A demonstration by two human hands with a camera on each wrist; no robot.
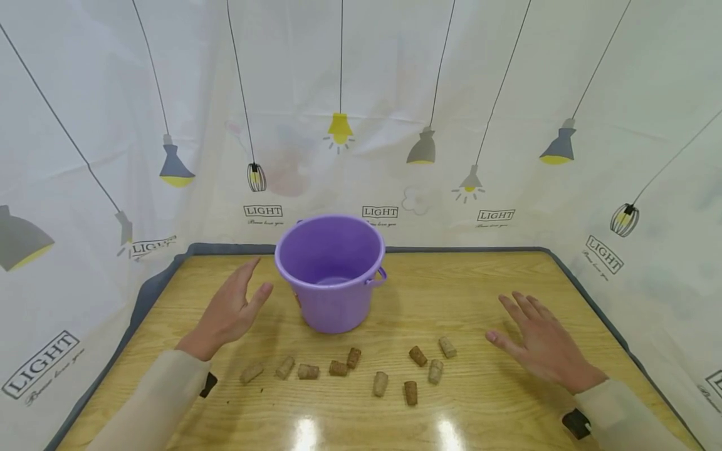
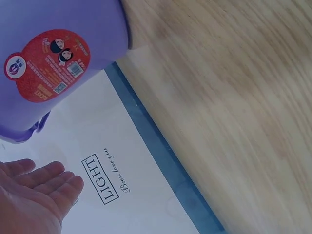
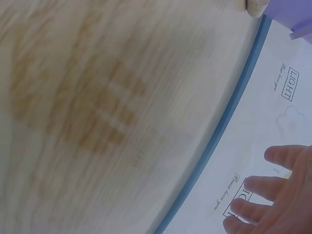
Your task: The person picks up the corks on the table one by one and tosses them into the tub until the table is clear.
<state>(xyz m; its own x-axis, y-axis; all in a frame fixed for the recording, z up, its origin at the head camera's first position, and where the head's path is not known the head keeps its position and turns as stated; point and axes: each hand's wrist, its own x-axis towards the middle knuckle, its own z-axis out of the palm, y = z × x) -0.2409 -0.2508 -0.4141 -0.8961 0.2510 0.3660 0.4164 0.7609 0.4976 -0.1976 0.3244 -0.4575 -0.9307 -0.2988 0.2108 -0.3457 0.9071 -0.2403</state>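
A purple bucket (image 1: pixel 336 307) stands upright toward the back of the wooden table, and its inside looks bare. Just left of it my left hand (image 1: pixel 228 310) hovers with fingers extended, apart from the bucket and holding nothing. In the left wrist view a red sticker (image 2: pixel 53 66) shows on the bucket's side. Over the right part of the table is my right hand (image 1: pixel 541 344), fingers spread and nothing in them. Several corks lie scattered between the hands, among them a pale cork (image 1: pixel 380 384), a brown cork (image 1: pixel 410 393) and another pale cork (image 1: pixel 447 347) closest to the right hand.
A white cloth (image 1: pixel 451 219) printed with lamps rises behind and beside the table (image 1: pixel 468 282), with a blue strip (image 1: pixel 451 249) along the table's edge. The bucket's handle (image 1: pixel 376 279) hangs on its right side. Dark wristbands (image 1: pixel 576 424) show at the sleeves.
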